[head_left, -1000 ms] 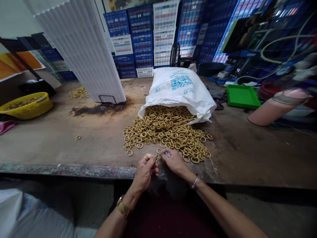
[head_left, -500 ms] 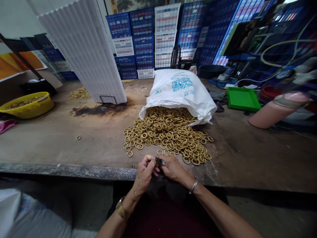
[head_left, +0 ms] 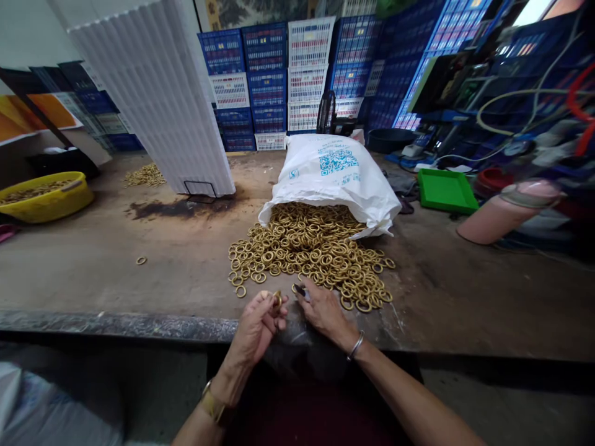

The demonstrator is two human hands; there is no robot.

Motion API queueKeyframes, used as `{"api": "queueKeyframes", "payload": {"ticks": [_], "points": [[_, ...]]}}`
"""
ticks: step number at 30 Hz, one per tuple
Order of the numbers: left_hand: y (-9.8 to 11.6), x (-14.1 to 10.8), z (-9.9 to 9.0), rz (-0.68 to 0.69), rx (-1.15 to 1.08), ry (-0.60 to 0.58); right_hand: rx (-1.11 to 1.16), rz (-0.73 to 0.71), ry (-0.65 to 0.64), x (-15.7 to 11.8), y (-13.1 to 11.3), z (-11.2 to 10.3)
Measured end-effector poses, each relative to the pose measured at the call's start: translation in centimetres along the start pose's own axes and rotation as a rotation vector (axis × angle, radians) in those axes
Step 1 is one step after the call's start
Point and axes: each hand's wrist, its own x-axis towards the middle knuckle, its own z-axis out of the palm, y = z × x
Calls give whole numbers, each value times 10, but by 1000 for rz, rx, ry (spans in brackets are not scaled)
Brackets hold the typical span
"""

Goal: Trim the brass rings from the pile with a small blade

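Note:
Between the thumb and fingers of my left hand (head_left: 261,319) is a brass-coloured ring (head_left: 277,298), held over the table's front edge. My right hand (head_left: 324,310) is closed around a small dark-tipped tool (head_left: 302,292), mostly hidden by the fingers; its kind does not show. That hand is at the near edge of a heap of brass-coloured rings (head_left: 316,248), its fingertips beside the closest ones. The heap spills from the mouth of a white woven sack (head_left: 334,170) with blue print. One loose ring (head_left: 141,261) lies apart on the left.
A yellow basin (head_left: 51,201) of small brass pieces sits far left, near a tall white corrugated panel (head_left: 162,99) on a wire stand. To the right are a green tray (head_left: 447,191) and a pink bottle (head_left: 506,214). Stacked crates (head_left: 264,87) line the back.
My hands have moved apart. The left shifted left and now shows a ring in its fingers. The right, with the small tool, moved to the near rings. The view shifted slightly.

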Motion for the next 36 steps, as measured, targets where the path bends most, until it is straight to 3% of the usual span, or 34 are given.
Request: {"api": "queueKeyframes", "payload": {"ticks": [7,12,21,24,27,31,36], "points": [[0,10,-21,-54,-165,108,-214,107,-75,6,-12,-4],[0,11,-29,-80,-183,115,-245,96,-59,7,-11,0],[2,12,-25,-153,-208,140,-159,-2,-59,3,-2,-1],[-4,12,-22,-104,-68,114,8,-13,-32,5,5,-3],[-11,13,-16,-71,86,92,352,-20,-41,7,9,-7],[-19,18,-6,-1,288,67,771,57,-156,6,8,-15],[-23,23,1,43,404,-4,1080,173,-318,0,5,-21]]}}
